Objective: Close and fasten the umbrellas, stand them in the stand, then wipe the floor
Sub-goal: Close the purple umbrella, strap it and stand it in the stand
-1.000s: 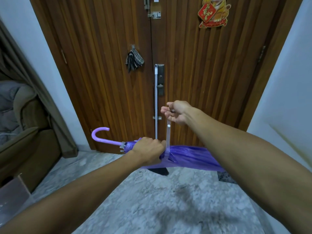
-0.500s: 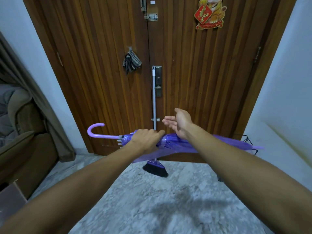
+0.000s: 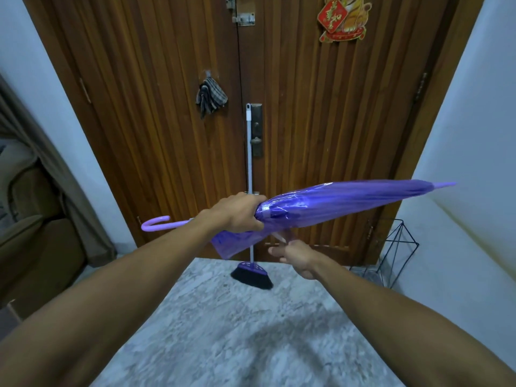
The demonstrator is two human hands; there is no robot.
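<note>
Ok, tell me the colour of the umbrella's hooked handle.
Light lilac purple, paler than the canopy; the handle shows clearly in the head view, left of the left hand.

We stood on a grey-and-white marbled floor point(image 3: 223, 331) that ran up to the wooden door point(image 3: 321, 121). A broom point(image 3: 252, 275) rested its black bristles on the floor just before the door's middle. To the right of the broom, a black wire stand point(image 3: 391, 255) sat on the floor near the door's corner.

Two bare forearms point(image 3: 139, 297), sleeveless, unadorned hands point(image 3: 237, 213)
</note>
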